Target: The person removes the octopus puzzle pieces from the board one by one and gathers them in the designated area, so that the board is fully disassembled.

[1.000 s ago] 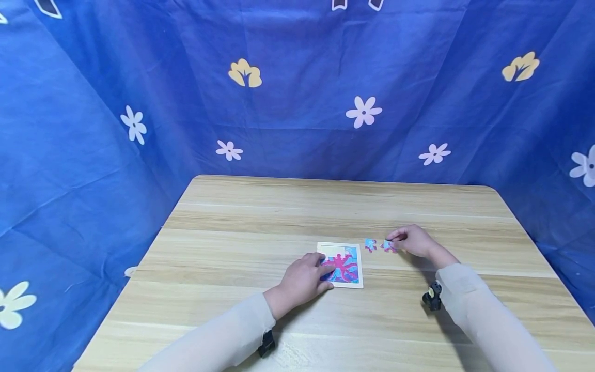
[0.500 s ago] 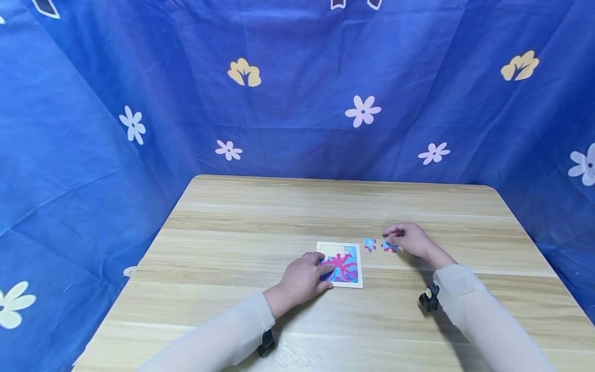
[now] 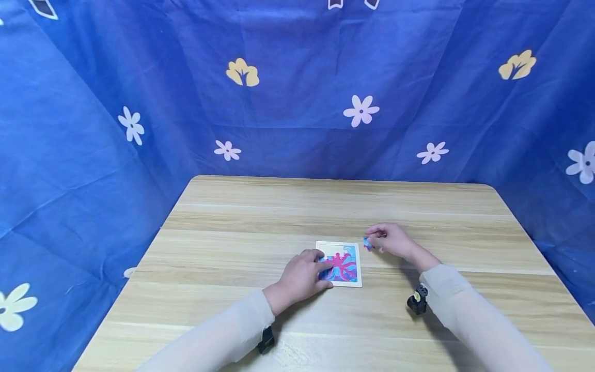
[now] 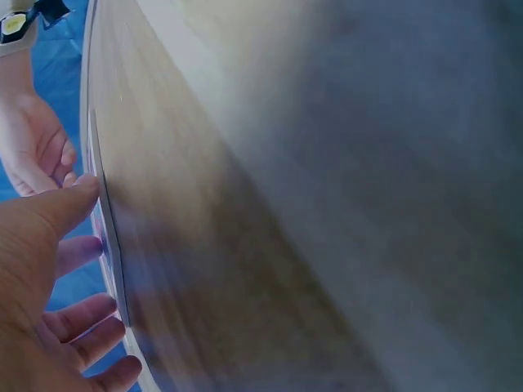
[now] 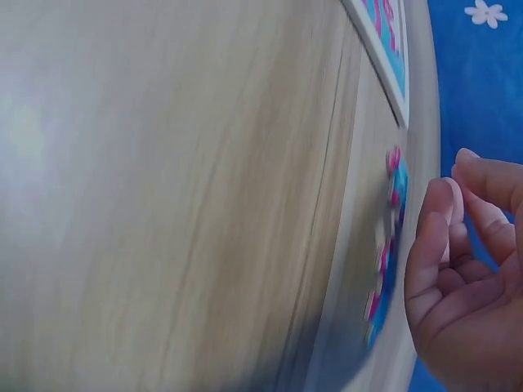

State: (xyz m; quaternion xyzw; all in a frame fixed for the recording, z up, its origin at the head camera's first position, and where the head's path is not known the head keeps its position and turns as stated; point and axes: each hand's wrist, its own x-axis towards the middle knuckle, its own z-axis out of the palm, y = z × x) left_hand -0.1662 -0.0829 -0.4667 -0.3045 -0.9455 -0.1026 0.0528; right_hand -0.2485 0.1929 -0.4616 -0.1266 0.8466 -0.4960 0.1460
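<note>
A small square jigsaw tray [image 3: 359,271] with a pale frame lies on the wooden table, showing a pink octopus on blue. Its upper left part shows bare pale backing. My left hand [image 3: 299,276] rests over the tray's left side, fingers spread and thumb by the near edge. Just right of the tray lies a loose blue-and-pink jigsaw piece [image 3: 366,244]. My right hand [image 3: 392,241] hovers at that piece, fingers loosely bent, nothing between thumb and fingertips. A second jigsaw piece [image 5: 378,290], mostly hidden under this hand in the head view, lies beside the first in the right wrist view.
The wooden table [image 3: 260,212] extends around the tray on all sides. A blue cloth [image 3: 297,103] with flower prints hangs behind and beside it. Each wrist carries a small black camera, such as the right wrist camera [image 3: 418,300].
My right hand has moved left from the farther jigsaw piece to the one nearest the tray. My left hand has stayed on the tray.
</note>
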